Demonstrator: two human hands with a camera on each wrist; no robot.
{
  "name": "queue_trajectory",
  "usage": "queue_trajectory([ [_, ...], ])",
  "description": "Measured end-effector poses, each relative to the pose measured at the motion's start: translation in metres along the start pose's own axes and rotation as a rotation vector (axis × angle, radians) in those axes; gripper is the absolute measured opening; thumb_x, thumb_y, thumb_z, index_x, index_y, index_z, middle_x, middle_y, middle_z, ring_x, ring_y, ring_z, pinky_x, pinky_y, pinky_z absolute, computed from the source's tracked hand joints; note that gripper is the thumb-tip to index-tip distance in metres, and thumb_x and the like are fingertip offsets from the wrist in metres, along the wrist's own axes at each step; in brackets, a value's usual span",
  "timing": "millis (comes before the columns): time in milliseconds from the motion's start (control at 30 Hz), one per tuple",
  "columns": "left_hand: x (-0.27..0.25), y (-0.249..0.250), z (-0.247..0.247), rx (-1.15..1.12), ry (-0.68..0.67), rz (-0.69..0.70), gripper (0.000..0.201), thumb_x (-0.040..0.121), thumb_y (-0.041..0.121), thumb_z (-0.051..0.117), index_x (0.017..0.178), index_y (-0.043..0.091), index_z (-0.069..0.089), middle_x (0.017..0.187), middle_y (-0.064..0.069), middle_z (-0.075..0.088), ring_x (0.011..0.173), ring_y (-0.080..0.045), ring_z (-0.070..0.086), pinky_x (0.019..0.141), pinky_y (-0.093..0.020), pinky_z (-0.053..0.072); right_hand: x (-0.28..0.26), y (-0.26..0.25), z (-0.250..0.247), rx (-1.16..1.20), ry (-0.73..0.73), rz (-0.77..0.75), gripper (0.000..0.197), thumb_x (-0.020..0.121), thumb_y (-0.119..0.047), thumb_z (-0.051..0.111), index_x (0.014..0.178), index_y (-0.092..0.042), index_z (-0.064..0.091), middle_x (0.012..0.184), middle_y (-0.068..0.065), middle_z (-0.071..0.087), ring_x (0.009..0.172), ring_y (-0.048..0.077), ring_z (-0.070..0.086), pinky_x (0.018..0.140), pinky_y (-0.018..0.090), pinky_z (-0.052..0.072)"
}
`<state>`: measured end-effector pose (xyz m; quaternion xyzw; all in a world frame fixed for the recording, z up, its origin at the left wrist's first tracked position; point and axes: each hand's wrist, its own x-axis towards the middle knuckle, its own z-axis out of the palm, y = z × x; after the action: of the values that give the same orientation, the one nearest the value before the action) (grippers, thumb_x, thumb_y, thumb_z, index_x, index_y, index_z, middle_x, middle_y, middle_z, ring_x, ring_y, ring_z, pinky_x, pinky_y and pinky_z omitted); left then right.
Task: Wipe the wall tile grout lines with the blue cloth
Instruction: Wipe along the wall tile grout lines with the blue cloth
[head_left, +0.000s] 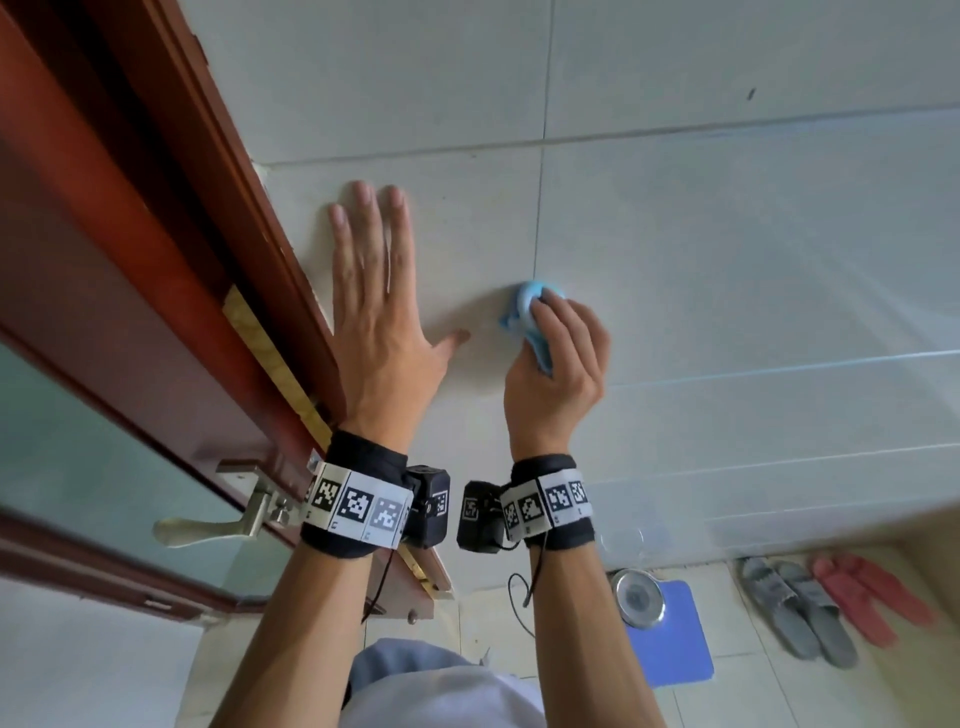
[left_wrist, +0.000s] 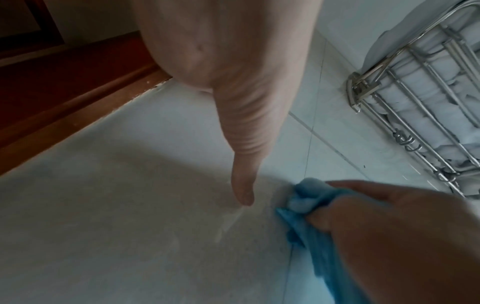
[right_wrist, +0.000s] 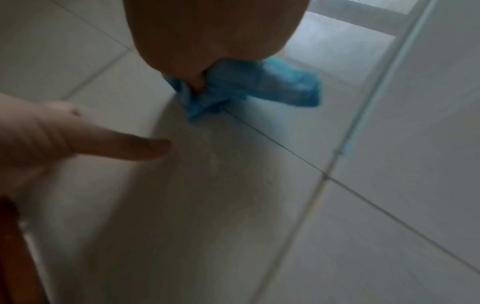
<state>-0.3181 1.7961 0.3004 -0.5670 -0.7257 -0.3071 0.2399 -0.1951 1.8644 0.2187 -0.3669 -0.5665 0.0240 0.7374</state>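
The right hand (head_left: 556, 364) is gripping the bunched blue cloth (head_left: 530, 317), pressing it on the vertical grout line (head_left: 540, 208). Just beside it, the left hand (head_left: 379, 312) is lying flat on the wall tile (head_left: 467, 234), fingers straight, near the wooden door frame (head_left: 249, 218). Rightward, bare tiles are stretching away.

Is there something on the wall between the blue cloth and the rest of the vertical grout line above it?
Nothing visible is in the way. The right hand holds the blue cloth on the vertical grout line, which runs bare upward. The left hand lies flat on the tile to its left, apart from the line.
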Motion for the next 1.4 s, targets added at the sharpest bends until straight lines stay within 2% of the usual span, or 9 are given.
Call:
queue_trajectory([
  [133,-0.002,0.003,-0.003,0.02,-0.022,0.001,0.139,0.068,0.056,0.088,0.166,0.003,0.004,0.172,-0.024,0.001,0.16,-0.044,-0.002,0.131,-0.052,0.01,0.059,-0.037,0.006,0.036,-0.015,-0.009,0.026,0.082,0.007,0.076,0.106,-0.002,0.08,0.114,0.009,0.077,0.107,0.031,0.067,0.095,0.034,0.056],
  [267,-0.003,0.0,-0.006,0.055,-0.029,0.015,0.142,0.065,0.05,0.092,0.166,0.004,0.004,0.173,-0.022,0.002,0.16,-0.042,-0.001,0.131,-0.051,0.012,0.096,-0.053,0.024,0.086,0.121,-0.033,0.033,0.076,0.017,0.072,0.104,0.001,0.08,0.113,0.011,0.076,0.106,0.033,0.067,0.092,0.042,0.057],
  [400,-0.002,-0.006,-0.007,0.036,-0.041,0.035,0.138,0.067,0.043,0.093,0.166,0.007,0.004,0.174,-0.02,0.002,0.161,-0.04,-0.002,0.131,-0.05,0.012,0.032,-0.022,0.02,0.046,0.114,0.005,0.022,0.083,0.01,0.078,0.103,0.002,0.08,0.113,0.013,0.076,0.105,0.035,0.069,0.089,0.047,0.059],
  [567,-0.007,-0.009,-0.009,-0.116,0.016,0.041,0.12,0.076,0.035,0.09,0.166,0.007,0.016,0.174,-0.017,0.009,0.161,-0.037,0.004,0.132,-0.043,0.011,-0.045,0.016,-0.003,-0.015,-0.018,0.097,0.016,0.089,0.01,0.075,0.101,0.002,0.08,0.113,0.012,0.076,0.105,0.031,0.07,0.092,0.04,0.058],
  [700,-0.013,-0.002,-0.011,-0.16,0.033,0.036,0.11,0.081,0.025,0.087,0.166,0.007,0.02,0.174,-0.014,0.013,0.161,-0.033,0.008,0.131,-0.039,0.015,-0.014,-0.002,-0.007,0.022,-0.065,0.103,0.023,0.084,0.012,0.074,0.102,0.0,0.08,0.111,0.011,0.077,0.104,0.033,0.069,0.089,0.044,0.059],
  [900,-0.016,-0.003,-0.007,-0.05,-0.043,0.044,0.119,0.078,0.033,0.088,0.167,0.009,0.012,0.175,-0.015,0.005,0.162,-0.034,0.001,0.13,-0.048,0.017,0.061,-0.034,0.015,0.08,0.098,0.05,0.032,0.077,0.016,0.075,0.103,0.0,0.08,0.112,0.01,0.076,0.104,0.031,0.07,0.088,0.044,0.059],
  [1000,-0.02,-0.01,-0.001,-0.01,-0.05,0.035,0.123,0.075,0.037,0.09,0.167,0.011,0.012,0.174,-0.017,0.004,0.162,-0.036,0.0,0.131,-0.048,0.011,0.026,-0.02,0.019,0.044,0.131,0.062,0.033,0.077,0.017,0.078,0.104,-0.002,0.08,0.113,0.01,0.076,0.105,0.031,0.07,0.087,0.046,0.059],
  [1167,-0.035,-0.018,0.016,0.037,-0.062,0.026,0.132,0.071,0.044,0.093,0.168,0.014,0.009,0.174,-0.018,0.001,0.161,-0.038,-0.001,0.132,-0.042,0.003,-0.078,0.03,-0.013,-0.028,-0.025,0.212,0.025,0.079,0.017,0.077,0.098,0.0,0.08,0.112,0.011,0.076,0.101,0.034,0.071,0.084,0.05,0.059],
  [1400,-0.047,-0.019,0.029,0.084,-0.098,0.017,0.135,0.071,0.045,0.093,0.168,0.014,0.004,0.174,-0.02,-0.001,0.16,-0.041,-0.003,0.131,-0.042,-0.001,-0.04,0.014,-0.016,0.001,-0.087,0.183,0.026,0.079,0.014,0.075,0.099,-0.002,0.081,0.11,0.008,0.077,0.102,0.029,0.069,0.087,0.039,0.059],
])
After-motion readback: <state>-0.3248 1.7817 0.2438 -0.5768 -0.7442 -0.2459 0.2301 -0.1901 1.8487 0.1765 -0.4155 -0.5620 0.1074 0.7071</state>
